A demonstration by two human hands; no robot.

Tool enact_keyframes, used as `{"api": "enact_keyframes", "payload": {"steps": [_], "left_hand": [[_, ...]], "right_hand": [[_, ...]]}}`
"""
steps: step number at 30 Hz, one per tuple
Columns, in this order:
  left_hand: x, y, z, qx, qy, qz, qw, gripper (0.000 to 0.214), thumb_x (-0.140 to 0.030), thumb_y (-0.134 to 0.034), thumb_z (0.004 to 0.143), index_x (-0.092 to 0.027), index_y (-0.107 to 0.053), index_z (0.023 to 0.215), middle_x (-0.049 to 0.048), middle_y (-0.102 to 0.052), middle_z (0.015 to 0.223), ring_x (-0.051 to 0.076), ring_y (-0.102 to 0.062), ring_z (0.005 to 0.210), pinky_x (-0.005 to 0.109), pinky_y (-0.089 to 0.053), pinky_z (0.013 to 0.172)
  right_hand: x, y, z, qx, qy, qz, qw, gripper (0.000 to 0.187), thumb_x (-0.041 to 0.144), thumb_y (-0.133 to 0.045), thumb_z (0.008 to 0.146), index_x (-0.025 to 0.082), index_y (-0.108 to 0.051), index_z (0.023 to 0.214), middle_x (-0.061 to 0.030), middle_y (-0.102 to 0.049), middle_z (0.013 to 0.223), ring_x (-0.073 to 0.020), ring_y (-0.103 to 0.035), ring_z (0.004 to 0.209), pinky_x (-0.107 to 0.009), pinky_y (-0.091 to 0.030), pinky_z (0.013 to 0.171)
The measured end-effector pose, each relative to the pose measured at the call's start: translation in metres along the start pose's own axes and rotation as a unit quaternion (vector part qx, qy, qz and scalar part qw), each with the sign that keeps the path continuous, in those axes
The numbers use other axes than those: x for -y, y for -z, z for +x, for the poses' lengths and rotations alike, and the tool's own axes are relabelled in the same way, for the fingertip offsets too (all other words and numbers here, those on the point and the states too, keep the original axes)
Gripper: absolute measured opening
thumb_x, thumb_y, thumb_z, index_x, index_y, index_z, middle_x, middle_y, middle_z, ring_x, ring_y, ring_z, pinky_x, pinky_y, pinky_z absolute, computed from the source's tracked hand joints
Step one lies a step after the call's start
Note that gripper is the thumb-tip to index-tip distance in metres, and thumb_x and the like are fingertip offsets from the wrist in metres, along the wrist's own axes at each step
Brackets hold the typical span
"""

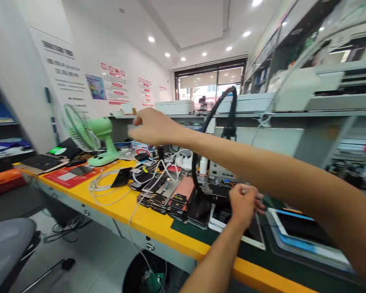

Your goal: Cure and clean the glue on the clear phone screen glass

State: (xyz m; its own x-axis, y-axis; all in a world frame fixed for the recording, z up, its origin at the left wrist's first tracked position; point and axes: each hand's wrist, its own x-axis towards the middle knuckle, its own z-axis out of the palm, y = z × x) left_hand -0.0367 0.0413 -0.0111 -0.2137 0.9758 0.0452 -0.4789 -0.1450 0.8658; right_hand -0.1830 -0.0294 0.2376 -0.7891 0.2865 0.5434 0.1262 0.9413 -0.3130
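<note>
My right hand (pixel 154 127) is stretched far out to the left above the bench. Its fingers are apart, slightly smeared, and hold nothing I can see. It hovers above tangled white cables (pixel 108 185) and loose phones, to the right of a mint-green desk fan (pixel 95 139). My left hand (pixel 243 202) is closer in, with its fingers curled, over a white-framed tablet (pixel 258 240) on the green mat. What its fingers hold, if anything, is hidden. A row of opened phones (pixel 171 197) lies between the two hands.
A black gooseneck arm (pixel 215 116) arches over the mat. The bench has a yellow front edge (pixel 154 228). A blue-framed tablet (pixel 308 240) lies at the right. A red pad (pixel 68 178) and a keyboard sit left of the fan. A grey chair (pixel 6 248) stands at the lower left.
</note>
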Motion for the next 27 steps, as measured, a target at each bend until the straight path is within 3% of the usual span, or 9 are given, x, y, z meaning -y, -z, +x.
{"api": "enact_keyframes", "payload": {"steps": [4, 6, 8, 9, 12, 15, 19, 23, 27], "left_hand": [[0.009, -0.001, -0.002, 0.034, 0.035, 0.04, 0.998, 0.036, -0.035, -0.064, 0.096, -0.017, -0.061, 0.127, 0.0109, -0.064, 0.125, 0.024, -0.067, 0.103, 0.045, -0.058, 0.086], [0.009, 0.001, -0.002, 0.041, 0.031, 0.054, 0.997, 0.036, -0.035, -0.064, 0.096, -0.017, -0.061, 0.127, 0.011, -0.064, 0.125, 0.024, -0.066, 0.104, 0.045, -0.058, 0.086], [0.007, 0.001, -0.002, 0.046, 0.02, 0.066, 0.997, 0.036, -0.035, -0.064, 0.096, -0.017, -0.061, 0.127, 0.011, -0.064, 0.126, 0.024, -0.066, 0.104, 0.045, -0.058, 0.087], [0.005, -0.001, -0.003, 0.048, 0.014, 0.071, 0.996, 0.036, -0.035, -0.064, 0.096, -0.017, -0.061, 0.127, 0.011, -0.064, 0.125, 0.024, -0.066, 0.104, 0.045, -0.058, 0.086], [-0.002, -0.016, -0.003, 0.05, -0.006, 0.087, 0.995, 0.034, -0.035, -0.064, 0.096, -0.016, -0.062, 0.125, 0.0104, -0.065, 0.122, 0.023, -0.067, 0.101, 0.043, -0.059, 0.084], [-0.011, -0.041, 0.0, 0.058, -0.03, 0.099, 0.993, 0.031, -0.034, -0.064, 0.096, -0.015, -0.063, 0.121, 0.0091, -0.067, 0.116, 0.021, -0.068, 0.094, 0.04, -0.059, 0.08], [-0.018, -0.07, 0.007, 0.059, -0.066, 0.105, 0.991, 0.021, -0.032, -0.066, 0.095, -0.014, -0.066, 0.105, 0.0041, -0.069, 0.096, 0.015, -0.066, 0.077, 0.032, -0.057, 0.068], [-0.016, -0.08, 0.007, 0.057, -0.094, 0.087, 0.99, 0.024, -0.034, -0.081, 0.079, -0.015, -0.065, 0.079, -0.0027, -0.066, 0.069, 0.011, -0.06, 0.059, 0.023, -0.048, 0.058], [-0.012, -0.078, 0.001, 0.101, -0.056, 0.067, 0.991, 0.028, -0.039, -0.082, 0.073, -0.015, -0.072, 0.082, 0.0029, -0.074, 0.076, 0.015, -0.065, 0.062, 0.026, -0.049, 0.06]], "right_hand": [[0.006, 0.081, -0.125, -0.112, 0.028, -0.009, 0.993, 0.022, 0.032, -0.066, 0.092, 0.013, -0.071, 0.102, -0.0024, -0.073, 0.082, -0.0144, -0.065, 0.073, -0.028, -0.049, 0.065], [-0.011, 0.114, -0.193, -0.196, -0.046, -0.014, 0.979, 0.02, 0.03, -0.071, 0.088, 0.013, -0.074, 0.1, -0.0046, -0.075, 0.087, -0.0165, -0.068, 0.079, -0.03, -0.052, 0.073], [-0.042, 0.134, -0.255, -0.255, -0.178, 0.028, 0.95, 0.024, 0.034, -0.077, 0.084, 0.017, -0.074, 0.102, -0.0053, -0.076, 0.093, -0.0194, -0.07, 0.085, -0.033, -0.053, 0.079], [-0.061, 0.14, -0.282, -0.262, -0.262, 0.084, 0.925, 0.028, 0.037, -0.079, 0.082, 0.02, -0.073, 0.103, -0.0046, -0.076, 0.094, -0.0198, -0.07, 0.086, -0.034, -0.053, 0.082], [-0.115, 0.138, -0.34, -0.23, -0.37, 0.163, 0.885, 0.032, 0.037, -0.076, 0.086, 0.015, -0.069, 0.109, -0.0097, -0.076, 0.09, -0.0235, -0.072, 0.084, -0.038, -0.057, 0.077], [-0.146, 0.123, -0.364, -0.174, -0.416, 0.272, 0.85, 0.028, 0.033, -0.069, 0.093, 0.013, -0.066, 0.111, -0.0092, -0.073, 0.098, -0.0212, -0.072, 0.085, -0.038, -0.061, 0.075], [-0.161, 0.103, -0.366, -0.133, -0.403, 0.366, 0.829, 0.028, 0.034, -0.064, 0.098, 0.015, -0.064, 0.118, -0.0069, -0.069, 0.111, -0.0192, -0.069, 0.093, -0.039, -0.06, 0.081], [-0.177, 0.089, -0.362, -0.153, -0.396, 0.397, 0.814, 0.027, 0.034, -0.065, 0.097, 0.015, -0.064, 0.117, -0.0071, -0.068, 0.112, -0.0191, -0.069, 0.092, -0.039, -0.06, 0.08], [-0.19, 0.083, -0.367, -0.197, -0.381, 0.424, 0.798, 0.021, 0.031, -0.066, 0.097, 0.014, -0.066, 0.108, -0.004, -0.07, 0.099, -0.0162, -0.069, 0.083, -0.035, -0.059, 0.075]]}}
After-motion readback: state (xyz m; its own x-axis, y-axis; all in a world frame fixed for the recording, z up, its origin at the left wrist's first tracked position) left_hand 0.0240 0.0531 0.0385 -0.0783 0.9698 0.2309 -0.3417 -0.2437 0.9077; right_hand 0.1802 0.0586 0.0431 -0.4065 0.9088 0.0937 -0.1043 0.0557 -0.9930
